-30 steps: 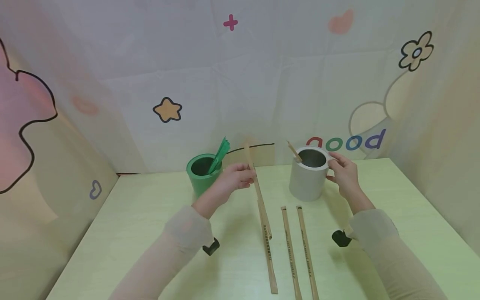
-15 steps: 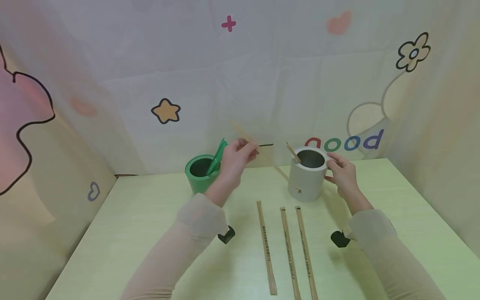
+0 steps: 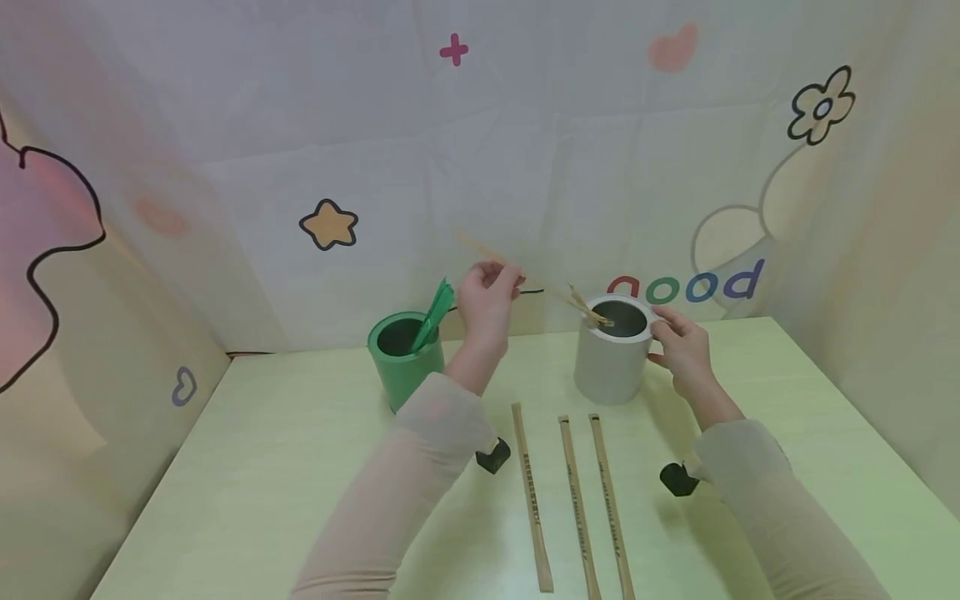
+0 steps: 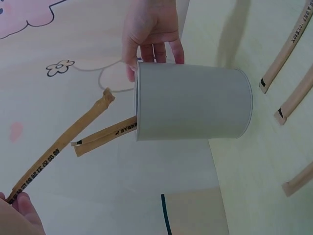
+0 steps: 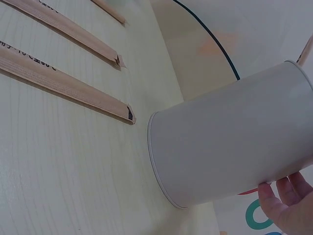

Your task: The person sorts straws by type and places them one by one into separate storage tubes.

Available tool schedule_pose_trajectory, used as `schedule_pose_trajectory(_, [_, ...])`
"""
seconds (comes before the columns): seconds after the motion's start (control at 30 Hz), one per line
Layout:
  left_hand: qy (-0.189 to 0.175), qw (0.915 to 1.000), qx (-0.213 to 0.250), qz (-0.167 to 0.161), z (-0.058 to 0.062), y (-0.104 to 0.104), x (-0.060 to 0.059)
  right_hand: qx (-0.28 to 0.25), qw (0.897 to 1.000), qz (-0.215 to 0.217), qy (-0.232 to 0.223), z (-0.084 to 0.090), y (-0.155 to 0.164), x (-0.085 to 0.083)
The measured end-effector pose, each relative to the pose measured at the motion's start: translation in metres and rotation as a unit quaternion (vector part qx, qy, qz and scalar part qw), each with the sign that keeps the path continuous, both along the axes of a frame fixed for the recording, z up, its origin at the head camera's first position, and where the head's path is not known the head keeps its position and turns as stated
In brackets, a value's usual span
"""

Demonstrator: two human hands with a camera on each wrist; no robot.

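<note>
In the head view my left hand point(image 3: 487, 304) pinches a long, brown paper-wrapped straw point(image 4: 78, 128) with black print. The straw slants, its free end close to the mouth of a light grey cup point(image 3: 611, 367); in the left wrist view that end looks apart from the rim. Brown-wrapped sticks point(image 4: 105, 136) lean out of the cup; whether one or two, I cannot tell. My right hand point(image 3: 682, 346) grips the cup's right side at the rim, thumb and fingers on it. The cup's inside is mostly hidden.
Left of the grey cup stands a green cup point(image 3: 408, 379) with green-wrapped sticks point(image 3: 433, 317). Three brown-wrapped straws point(image 3: 532, 500) lie side by side on the pale table point(image 3: 300, 467). A printed cloth point(image 3: 405, 167) hangs close behind the cups.
My left hand has lifted the straw off the table, moved up and right, and tilted its end toward the grey cup. My right hand stays on the cup.
</note>
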State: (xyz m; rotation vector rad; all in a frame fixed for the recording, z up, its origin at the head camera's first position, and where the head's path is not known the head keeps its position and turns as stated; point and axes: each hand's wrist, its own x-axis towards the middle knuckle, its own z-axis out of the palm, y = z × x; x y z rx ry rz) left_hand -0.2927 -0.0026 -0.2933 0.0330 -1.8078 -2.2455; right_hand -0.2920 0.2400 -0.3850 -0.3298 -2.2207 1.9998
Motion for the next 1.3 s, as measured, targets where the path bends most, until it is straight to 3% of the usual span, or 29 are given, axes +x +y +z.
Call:
schedule_pose_trajectory(0.17, [0.009, 0.9987, -0.037, 0.034, -0.008, 0.008, -0.005, 0.000, 1.000, 0.001, 0.000, -0.002, 0.000, 0.000])
schedule_pose_trajectory(0.53, [0.014, 0.9858, -0.157, 0.057, -0.022, 0.032, -0.001, -0.001, 1.000, 0.004, 0.003, -0.001, 0.000, 0.001])
schedule_pose_trajectory(0.97, [0.002, 0.9880, -0.153, 0.019, -0.042, 0.055, 0.001, -0.001, 1.000, 0.000, 0.001, 0.000, -0.001, 0.001])
schedule_pose_trajectory(1.3, [-0.029, 0.9797, -0.198, 0.009, -0.056, 0.066, -0.003, -0.002, 1.000, 0.002, 0.000, -0.001, 0.000, 0.000])
